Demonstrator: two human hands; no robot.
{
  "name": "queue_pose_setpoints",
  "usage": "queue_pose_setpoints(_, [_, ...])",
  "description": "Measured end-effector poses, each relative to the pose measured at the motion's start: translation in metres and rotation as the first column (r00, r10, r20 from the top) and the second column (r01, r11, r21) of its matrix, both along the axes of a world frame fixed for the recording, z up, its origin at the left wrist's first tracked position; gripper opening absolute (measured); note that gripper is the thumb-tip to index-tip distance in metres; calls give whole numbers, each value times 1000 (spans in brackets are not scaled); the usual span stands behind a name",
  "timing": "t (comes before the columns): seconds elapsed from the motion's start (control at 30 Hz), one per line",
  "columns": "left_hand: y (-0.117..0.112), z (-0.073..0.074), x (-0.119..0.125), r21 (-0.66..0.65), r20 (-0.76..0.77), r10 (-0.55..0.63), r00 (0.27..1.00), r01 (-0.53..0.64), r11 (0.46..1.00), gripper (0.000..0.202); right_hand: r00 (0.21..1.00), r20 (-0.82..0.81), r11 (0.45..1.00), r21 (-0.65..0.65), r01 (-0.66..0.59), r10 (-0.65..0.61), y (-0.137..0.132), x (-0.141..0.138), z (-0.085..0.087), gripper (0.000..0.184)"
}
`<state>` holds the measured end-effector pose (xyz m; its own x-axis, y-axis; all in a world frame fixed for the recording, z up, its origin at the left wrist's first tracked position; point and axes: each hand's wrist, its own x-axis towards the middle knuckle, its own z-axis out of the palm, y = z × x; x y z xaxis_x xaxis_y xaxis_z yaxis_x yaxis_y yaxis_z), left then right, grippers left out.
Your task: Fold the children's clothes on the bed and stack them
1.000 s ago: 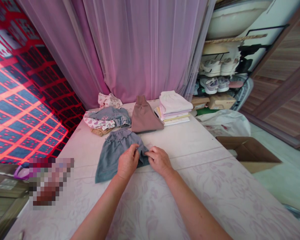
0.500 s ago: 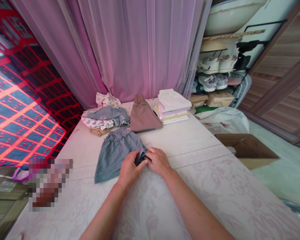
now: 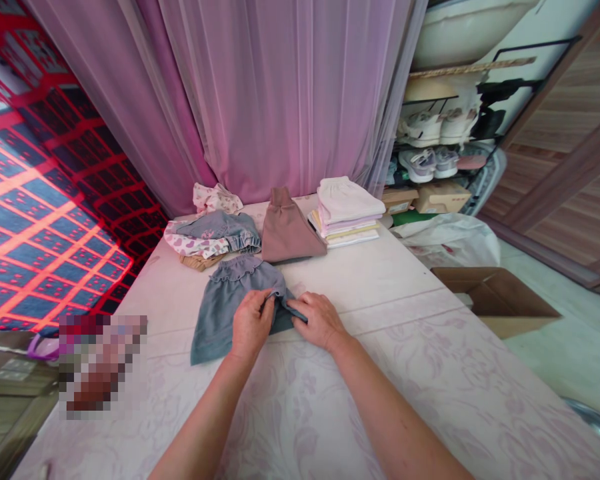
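A small blue-grey garment with a ruffled, gathered waist (image 3: 230,303) lies on the patterned sheet, its waist end pointing away from me. Whether it is a skirt or trousers I cannot tell. My left hand (image 3: 253,323) pinches a fold of its cloth between thumb and fingers and lifts it slightly. On the garment's right edge, my right hand (image 3: 320,320) grips another bit of cloth, fingers closed. Just beyond lie folded brown trousers (image 3: 290,233). Left of them sits a pile with a denim garment (image 3: 220,230) on top.
A stack of folded light clothes (image 3: 350,207) stands at the back right, and a crumpled floral cloth (image 3: 215,198) at the back left. Purple curtains (image 3: 270,100) hang behind. On the floor to the right are an open cardboard box (image 3: 495,293) and a shoe rack (image 3: 430,143).
My left hand has moved slightly left and up, pulling a fold of the garment. The right-hand part of the cloth is more spread out, and my right hand's fingers have shifted along its edge.
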<state>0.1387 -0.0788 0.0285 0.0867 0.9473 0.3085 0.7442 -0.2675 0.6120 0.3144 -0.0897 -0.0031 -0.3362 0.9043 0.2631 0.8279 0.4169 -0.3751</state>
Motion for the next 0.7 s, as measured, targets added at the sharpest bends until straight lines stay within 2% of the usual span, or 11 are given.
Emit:
queue_pose_setpoints(0.1, [2, 6, -2, 86, -58, -22, 998, 27, 996, 27, 999, 9, 999, 43, -32, 32, -2, -3, 1, 34])
queue_pose_setpoints(0.23, [5, 3, -1, 158, -119, -75, 990, 94, 983, 28, 998, 22, 997, 50, -66, 65, -3, -5, 2, 36])
queue_pose_setpoints(0.37, [1, -8, 2, 116, -80, -114, 990, 123, 986, 30, 996, -2, 996, 19, -86, 87, -2, -4, -1, 30])
queue_pose_setpoints(0.47, [-2, -15, 5, 62, -67, -101, 993, 105, 993, 26, 996, -30, 997, -7, -81, 81, 1, -2, -5, 24])
queue_pose_setpoints(0.57, [-3, -19, 9, 33, -81, -79, 994, 82, 996, 21, 994, -69, 996, -17, -83, 82, 4, 2, -8, 21])
queue_pose_setpoints(0.7, [-3, -21, 14, 19, -107, -104, 989, 107, 994, 19, 989, -131, 997, -21, -71, 68, 8, 9, -10, 24])
